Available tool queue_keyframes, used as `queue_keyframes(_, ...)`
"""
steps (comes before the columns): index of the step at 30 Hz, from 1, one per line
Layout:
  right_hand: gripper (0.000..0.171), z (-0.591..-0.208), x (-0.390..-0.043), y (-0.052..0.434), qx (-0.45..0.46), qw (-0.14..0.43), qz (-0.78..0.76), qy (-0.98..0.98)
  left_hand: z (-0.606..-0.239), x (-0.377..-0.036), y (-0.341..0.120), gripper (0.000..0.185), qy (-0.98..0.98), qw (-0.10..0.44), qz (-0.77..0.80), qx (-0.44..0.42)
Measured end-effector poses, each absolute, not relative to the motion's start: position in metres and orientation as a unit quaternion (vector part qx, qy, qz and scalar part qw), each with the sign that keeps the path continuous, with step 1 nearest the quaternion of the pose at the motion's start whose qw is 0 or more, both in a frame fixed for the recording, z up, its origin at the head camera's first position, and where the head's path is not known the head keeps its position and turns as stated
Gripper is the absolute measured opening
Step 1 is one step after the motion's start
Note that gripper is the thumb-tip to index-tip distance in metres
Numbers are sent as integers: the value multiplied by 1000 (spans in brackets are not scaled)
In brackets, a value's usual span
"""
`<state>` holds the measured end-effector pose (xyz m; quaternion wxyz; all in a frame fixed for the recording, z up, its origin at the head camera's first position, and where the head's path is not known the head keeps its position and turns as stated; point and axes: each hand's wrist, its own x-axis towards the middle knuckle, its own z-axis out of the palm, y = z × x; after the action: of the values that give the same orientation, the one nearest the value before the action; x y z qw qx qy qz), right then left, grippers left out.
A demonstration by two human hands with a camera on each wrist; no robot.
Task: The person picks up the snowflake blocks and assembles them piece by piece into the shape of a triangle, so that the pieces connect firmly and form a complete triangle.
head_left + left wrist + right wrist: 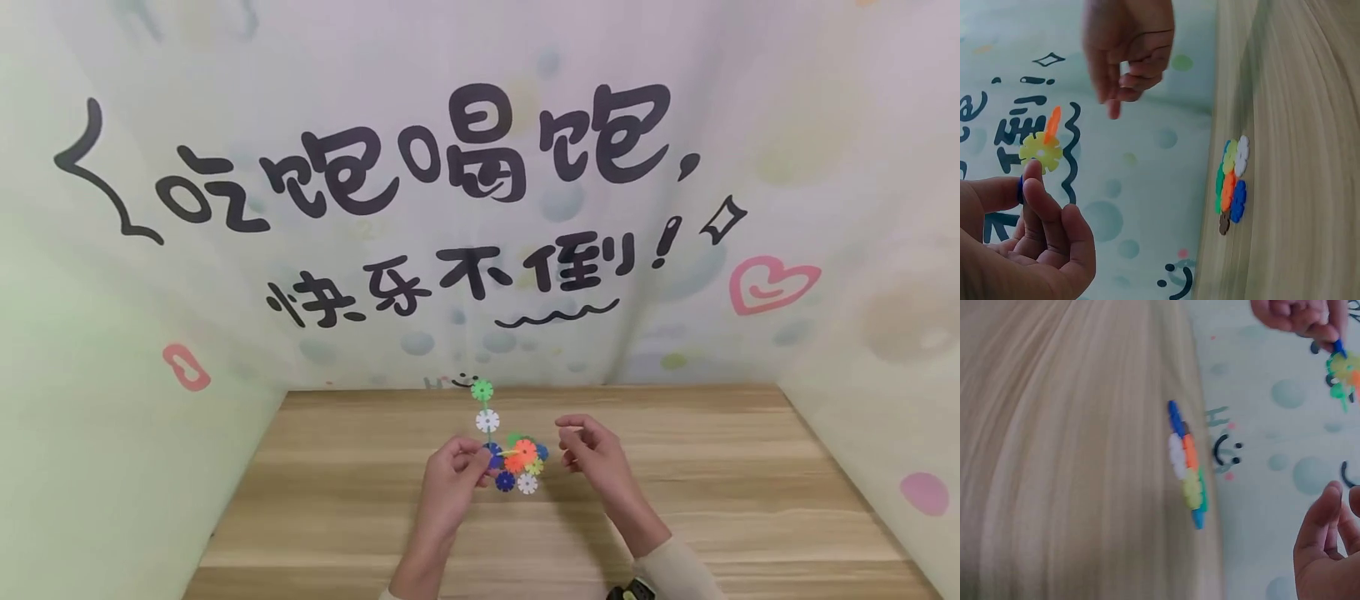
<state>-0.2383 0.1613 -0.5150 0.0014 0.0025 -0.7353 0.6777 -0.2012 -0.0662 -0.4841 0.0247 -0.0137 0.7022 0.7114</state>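
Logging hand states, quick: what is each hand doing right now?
Left hand: pinches the snowflake-disc chain.
Right hand: holds nothing, fingers loosely curled.

Playful home corner: cartoon-lettered wallpaper (420, 192), wooden table (750, 500).

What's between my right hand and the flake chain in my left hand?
Only open air: in the head view, right hand hangs apart from the chain; the flake pile lies below the gap.

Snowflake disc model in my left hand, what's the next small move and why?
Probably reach the right hand down to the pile of loose discs on the wooden table and pick one. The left hand pinches the snowflake disc model above the table, while the right holds nothing.
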Motion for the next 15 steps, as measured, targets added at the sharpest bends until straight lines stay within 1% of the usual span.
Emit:
queue_keyframes(4,21,-533,-254,157,-3,6,634,-773,-482,-202,-71,17,702,25,712,-17)
queue_keyframes(10,26,-553,-270,145,47,-23,535,-843,-476,-200,-78,18,708,23,705,-22)
queue_keyframes(15,31,-563,-276,138,69,-39,491,-868,-474,-198,-83,22,693,32,720,-14)
